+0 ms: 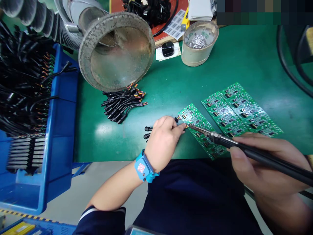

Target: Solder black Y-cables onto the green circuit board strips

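Note:
My left hand, with a blue wrist strap, is closed in a pinch on a short black cable whose coloured wire ends meet the near corner of a green circuit board panel. My right hand is wrapped round a black soldering iron. The iron's metal tip touches the board right at the wire ends, beside my left fingertips.
A second green board panel lies to the right. A bundle of black cables lies under a grey fume extraction funnel. A blue bin full of cables stands at the left. A round tub of metal bits stands behind.

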Demonstrator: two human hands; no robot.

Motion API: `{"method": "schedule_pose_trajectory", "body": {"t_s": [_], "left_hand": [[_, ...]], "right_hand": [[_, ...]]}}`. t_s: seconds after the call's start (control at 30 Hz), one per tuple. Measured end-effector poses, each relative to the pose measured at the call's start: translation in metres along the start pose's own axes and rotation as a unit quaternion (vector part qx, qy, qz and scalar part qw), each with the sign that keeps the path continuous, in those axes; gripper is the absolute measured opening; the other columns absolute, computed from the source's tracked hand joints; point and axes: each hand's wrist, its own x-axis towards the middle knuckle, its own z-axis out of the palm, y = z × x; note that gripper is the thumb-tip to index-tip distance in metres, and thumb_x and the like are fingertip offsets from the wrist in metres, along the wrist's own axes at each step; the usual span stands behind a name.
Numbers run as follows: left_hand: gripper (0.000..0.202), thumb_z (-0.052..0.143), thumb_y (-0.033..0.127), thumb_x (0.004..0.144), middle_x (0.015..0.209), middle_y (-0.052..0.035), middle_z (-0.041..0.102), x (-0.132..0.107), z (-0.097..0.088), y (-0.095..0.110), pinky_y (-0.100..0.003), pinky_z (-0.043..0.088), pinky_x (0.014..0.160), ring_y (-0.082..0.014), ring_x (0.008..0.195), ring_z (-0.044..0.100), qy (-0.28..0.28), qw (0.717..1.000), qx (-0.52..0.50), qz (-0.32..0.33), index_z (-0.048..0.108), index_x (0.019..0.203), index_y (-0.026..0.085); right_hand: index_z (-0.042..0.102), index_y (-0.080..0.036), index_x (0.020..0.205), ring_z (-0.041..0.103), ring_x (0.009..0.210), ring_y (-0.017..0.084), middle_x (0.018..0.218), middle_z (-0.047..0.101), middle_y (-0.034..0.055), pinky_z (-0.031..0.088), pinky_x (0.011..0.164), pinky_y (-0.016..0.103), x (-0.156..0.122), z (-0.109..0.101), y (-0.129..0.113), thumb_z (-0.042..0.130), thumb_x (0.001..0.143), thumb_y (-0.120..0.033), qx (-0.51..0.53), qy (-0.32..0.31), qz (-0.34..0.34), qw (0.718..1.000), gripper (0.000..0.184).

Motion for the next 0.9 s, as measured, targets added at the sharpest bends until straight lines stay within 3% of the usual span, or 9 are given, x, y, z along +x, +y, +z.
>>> {"method": "schedule_pose_trajectory", "body": {"t_s": [0.43, 0.6, 0.7, 0.9], "left_hand": [[0.024, 0.049, 0.025, 0.09, 0.083, -0.0072, 0.052, 0.0036, -0.0044, 0.0048, -0.033, 0.041, 0.07, -0.0196, 0.081, 0.046, -0.014, 0.999, 0.031, -0.005, 0.062, 0.106, 0.014], [0.024, 0.045, 0.026, 0.092, 0.081, -0.0064, 0.05, 0.0034, -0.004, 0.0059, -0.032, 0.041, 0.069, -0.0193, 0.08, 0.045, -0.02, 0.999, 0.047, -0.005, 0.061, 0.104, 0.014], [0.023, 0.045, 0.026, 0.091, 0.081, -0.0066, 0.05, 0.0037, -0.0038, 0.0061, -0.032, 0.041, 0.069, -0.0192, 0.079, 0.044, -0.018, 0.999, 0.048, -0.005, 0.062, 0.103, 0.014], [0.022, 0.047, 0.026, 0.091, 0.082, -0.0064, 0.051, 0.0036, -0.0049, 0.0045, -0.033, 0.041, 0.071, -0.0188, 0.08, 0.045, -0.017, 1.0, 0.017, -0.005, 0.061, 0.104, 0.015]], "right_hand": [[0.06, -0.025, 0.09, 0.062, 0.07, 0.011, 0.078, 0.065, -0.0046, 0.051, 0.062, 0.024, 0.0012, -0.0008, -0.0046, 0.068, 0.071, -0.026, -0.012, -0.03, 0.019, 0.999, 0.02], [0.061, -0.027, 0.093, 0.063, 0.07, 0.013, 0.078, 0.066, -0.0039, 0.052, 0.06, 0.027, -0.0018, -0.0028, -0.0033, 0.067, 0.071, -0.028, -0.05, -0.002, 0.014, 0.999, 0.023], [0.063, -0.028, 0.093, 0.062, 0.067, 0.015, 0.077, 0.066, -0.0026, 0.052, 0.059, 0.03, -0.0022, -0.0051, -0.0008, 0.069, 0.07, -0.029, -0.033, 0.003, 0.039, 0.999, 0.024], [0.064, -0.028, 0.093, 0.06, 0.059, 0.015, 0.066, 0.062, -0.0033, 0.05, 0.051, 0.03, 0.002, -0.0046, 0.0019, 0.07, 0.068, -0.024, 0.005, 0.028, 0.02, 0.999, 0.026]]}}
